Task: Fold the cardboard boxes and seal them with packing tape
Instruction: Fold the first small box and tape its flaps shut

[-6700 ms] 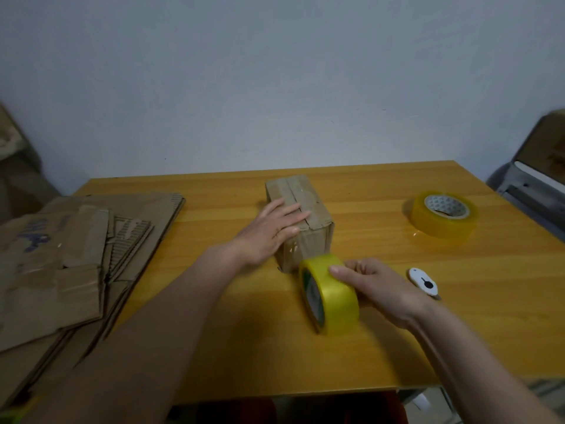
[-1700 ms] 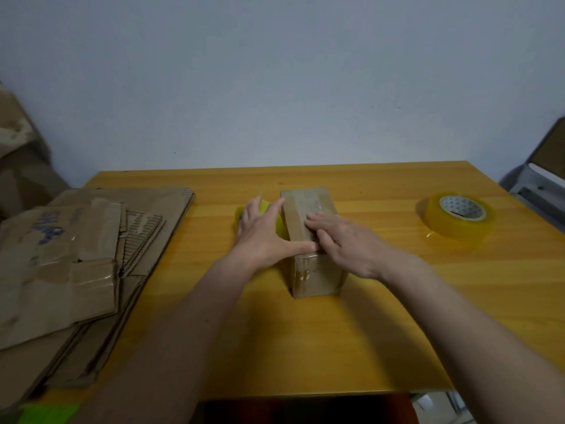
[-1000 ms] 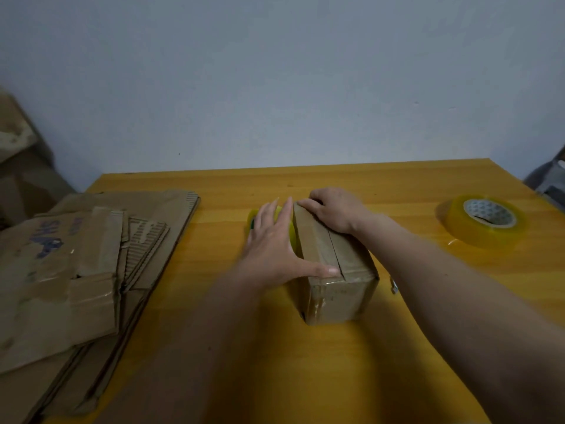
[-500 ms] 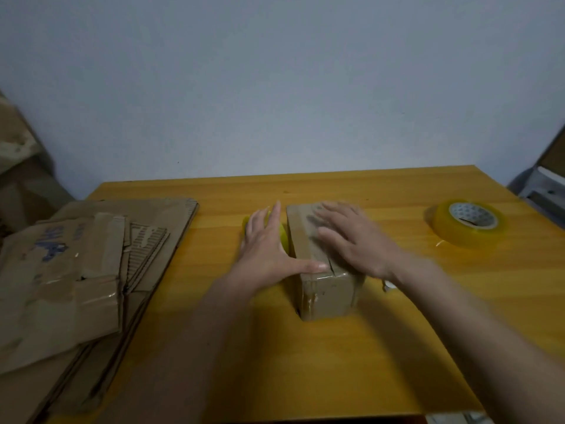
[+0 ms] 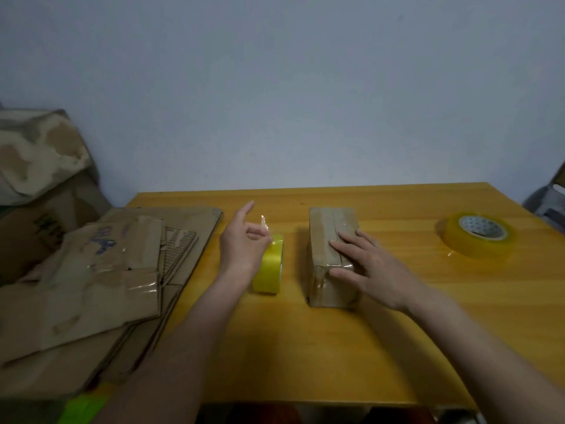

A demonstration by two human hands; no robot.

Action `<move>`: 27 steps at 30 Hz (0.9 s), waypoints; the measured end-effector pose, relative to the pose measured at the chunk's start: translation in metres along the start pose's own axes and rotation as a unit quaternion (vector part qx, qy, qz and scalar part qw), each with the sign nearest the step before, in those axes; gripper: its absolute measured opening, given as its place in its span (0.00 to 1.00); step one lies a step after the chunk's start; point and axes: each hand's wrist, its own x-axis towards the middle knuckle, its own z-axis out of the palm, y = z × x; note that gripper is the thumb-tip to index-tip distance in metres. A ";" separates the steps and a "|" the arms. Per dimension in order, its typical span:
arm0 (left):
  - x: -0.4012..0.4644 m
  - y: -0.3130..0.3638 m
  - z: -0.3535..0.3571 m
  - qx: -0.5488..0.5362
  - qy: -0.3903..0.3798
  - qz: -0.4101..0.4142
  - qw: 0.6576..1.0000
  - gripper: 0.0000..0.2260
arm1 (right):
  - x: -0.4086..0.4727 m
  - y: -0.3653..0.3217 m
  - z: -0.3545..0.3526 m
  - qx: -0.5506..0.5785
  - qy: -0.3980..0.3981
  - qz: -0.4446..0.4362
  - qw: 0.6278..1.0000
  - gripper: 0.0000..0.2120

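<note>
Hiding part of the tape roll [image 5: 270,270], the left hand [image 5: 241,249] pinches its end.

We see a plain pale blue-grey wall [image 5: 275,87] behind a yellow-orange wooden table [image 5: 397,347], its far edge meeting the wall. The light is dim and even. At the far right edge a grey piece of furniture [image 5: 547,203] shows partly.

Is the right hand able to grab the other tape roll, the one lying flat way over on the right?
Probably yes. The right hand rests flat on the box, holding nothing, and only bare table lies between it and the flat tape roll.
</note>
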 end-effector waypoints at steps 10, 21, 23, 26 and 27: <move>-0.022 0.083 -0.041 -0.175 0.126 0.107 0.971 0.38 | -0.020 -0.091 0.001 0.185 0.138 -0.123 0.965 0.48; -0.035 0.102 -0.043 -0.449 -0.070 -0.062 0.888 0.39 | -0.039 -0.072 -0.021 0.276 0.365 -0.138 0.879 0.24; -0.035 0.100 -0.038 -0.421 -0.094 -0.043 0.901 0.35 | -0.043 -0.066 -0.028 0.260 0.388 -0.141 0.873 0.24; -0.038 0.098 -0.028 -0.352 -0.118 -0.018 0.928 0.25 | -0.047 -0.058 -0.031 0.240 0.400 -0.140 0.873 0.25; -0.039 0.096 -0.024 -0.338 -0.132 -0.013 0.932 0.21 | -0.049 -0.054 -0.031 0.233 0.397 -0.136 0.877 0.26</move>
